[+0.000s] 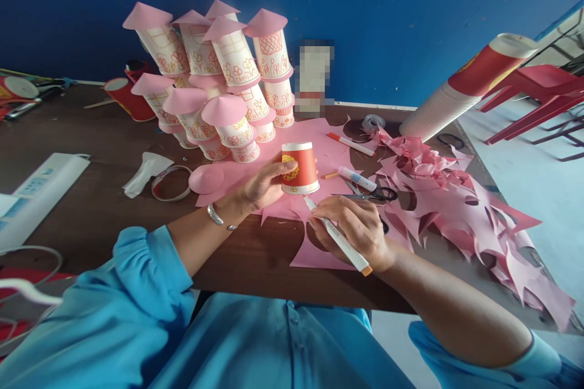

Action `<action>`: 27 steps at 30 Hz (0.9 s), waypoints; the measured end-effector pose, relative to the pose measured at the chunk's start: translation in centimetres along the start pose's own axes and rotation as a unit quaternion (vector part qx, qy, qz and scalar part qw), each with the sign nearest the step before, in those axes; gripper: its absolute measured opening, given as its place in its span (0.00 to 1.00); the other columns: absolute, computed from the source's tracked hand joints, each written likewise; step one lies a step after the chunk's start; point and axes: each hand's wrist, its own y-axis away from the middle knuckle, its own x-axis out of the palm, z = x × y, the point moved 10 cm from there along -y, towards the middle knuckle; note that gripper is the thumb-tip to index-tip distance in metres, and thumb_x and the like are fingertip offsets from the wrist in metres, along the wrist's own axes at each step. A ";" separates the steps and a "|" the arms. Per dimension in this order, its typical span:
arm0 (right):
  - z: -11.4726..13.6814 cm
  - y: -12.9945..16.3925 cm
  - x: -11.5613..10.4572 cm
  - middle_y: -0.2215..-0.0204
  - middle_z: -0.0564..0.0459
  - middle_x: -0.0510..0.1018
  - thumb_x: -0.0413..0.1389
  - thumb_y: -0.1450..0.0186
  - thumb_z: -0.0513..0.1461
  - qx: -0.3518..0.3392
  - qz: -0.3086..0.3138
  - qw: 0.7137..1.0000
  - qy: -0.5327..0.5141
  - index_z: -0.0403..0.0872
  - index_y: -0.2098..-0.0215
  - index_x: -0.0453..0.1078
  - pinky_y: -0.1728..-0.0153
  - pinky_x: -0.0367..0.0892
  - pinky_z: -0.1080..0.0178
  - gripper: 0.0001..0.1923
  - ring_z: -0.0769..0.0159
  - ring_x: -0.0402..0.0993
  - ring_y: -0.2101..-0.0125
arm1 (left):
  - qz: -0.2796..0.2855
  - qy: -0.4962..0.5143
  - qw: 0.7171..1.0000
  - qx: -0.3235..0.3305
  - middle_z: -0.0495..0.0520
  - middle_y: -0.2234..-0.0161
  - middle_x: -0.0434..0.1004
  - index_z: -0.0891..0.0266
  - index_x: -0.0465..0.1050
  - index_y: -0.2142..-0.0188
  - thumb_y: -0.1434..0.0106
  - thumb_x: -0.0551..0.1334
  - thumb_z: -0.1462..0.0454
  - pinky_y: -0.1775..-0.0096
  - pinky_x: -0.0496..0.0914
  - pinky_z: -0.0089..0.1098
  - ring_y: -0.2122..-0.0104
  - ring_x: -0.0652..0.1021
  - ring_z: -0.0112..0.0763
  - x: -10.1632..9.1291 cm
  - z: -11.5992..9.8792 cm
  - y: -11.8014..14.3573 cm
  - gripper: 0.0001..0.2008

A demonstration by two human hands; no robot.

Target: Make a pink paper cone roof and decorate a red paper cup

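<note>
The counter [104, 206] is carrying everything here, a dark brown top strewn with pink paper offcuts [456, 206] along its right side. At the back, against the blue wall, a cluster of decorated cups with pink cone roofs [219, 73] is standing in tiers, and a long sleeve of stacked cups [460, 91] is leaning in from the right. A sheet of pink paper [319, 152] is lying under the work, with scissors [371, 196] and two loose markers [351, 144] resting on it.

The red paper cup [300, 167] is sitting upside down just above the paper, near the middle of the counter. The left hand [262, 185] is wrapping its fingers and thumb around the cup's left side, steadying it. The right hand [358, 228] is pinching a white marker [337, 236] with an orange end cap, its tip pointing up at the cup's lower rim.

The cup is probably very light and thin-walled, so it is likely giving under a firm squeeze; holding it gently around the wall near the stiffer rolled rim seems safest. Its coated skin may be a little slippery.

A yellow emblem is showing on the cup, but no writing is readable on it or on the marker.
</note>
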 end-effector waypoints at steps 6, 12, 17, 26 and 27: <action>-0.4 0.0 0.0 0.70 0.56 0.84 0.62 0.28 0.31 0.016 0.001 1.000 -0.007 0.50 0.53 0.70 0.72 0.76 0.66 0.11 0.66 0.83 0.74 | 0.016 -0.029 0.999 0.021 0.60 0.54 0.88 0.60 0.79 0.48 0.36 0.75 0.45 0.50 0.76 0.43 0.49 0.85 0.49 0.4 0.0 -0.1 0.26; -0.5 0.1 -0.1 0.73 0.58 0.83 0.62 0.28 0.32 0.018 -0.006 1.000 -0.002 0.51 0.55 0.70 0.73 0.77 0.65 0.09 0.66 0.82 0.76 | 0.025 -0.029 0.999 0.024 0.57 0.54 0.88 0.58 0.79 0.47 0.33 0.73 0.46 0.48 0.76 0.43 0.49 0.86 0.48 0.8 0.0 0.0 0.23; -0.3 -0.2 -0.5 0.69 0.54 0.83 0.61 0.27 0.31 0.000 -0.009 1.000 0.030 0.49 0.53 0.72 0.71 0.77 0.66 0.09 0.67 0.82 0.73 | 0.010 -0.027 0.999 0.032 0.56 0.55 0.88 0.59 0.80 0.47 0.33 0.74 0.46 0.49 0.76 0.41 0.52 0.85 0.44 0.7 -0.3 0.1 0.23; -0.4 -0.2 -0.4 0.70 0.53 0.83 0.61 0.25 0.33 0.002 -0.019 0.999 0.030 0.48 0.51 0.69 0.73 0.75 0.66 0.07 0.65 0.83 0.73 | 0.004 -0.010 1.000 0.030 0.57 0.56 0.87 0.60 0.80 0.48 0.35 0.75 0.48 0.50 0.76 0.42 0.51 0.86 0.46 0.3 -0.1 -0.1 0.24; -0.4 -0.1 -0.3 0.71 0.55 0.82 0.61 0.25 0.33 0.004 -0.018 0.999 0.028 0.49 0.53 0.69 0.73 0.74 0.66 0.06 0.65 0.82 0.74 | 0.003 -0.009 1.000 0.029 0.58 0.56 0.87 0.60 0.80 0.48 0.35 0.75 0.47 0.49 0.76 0.42 0.50 0.86 0.47 0.2 0.0 -0.1 0.24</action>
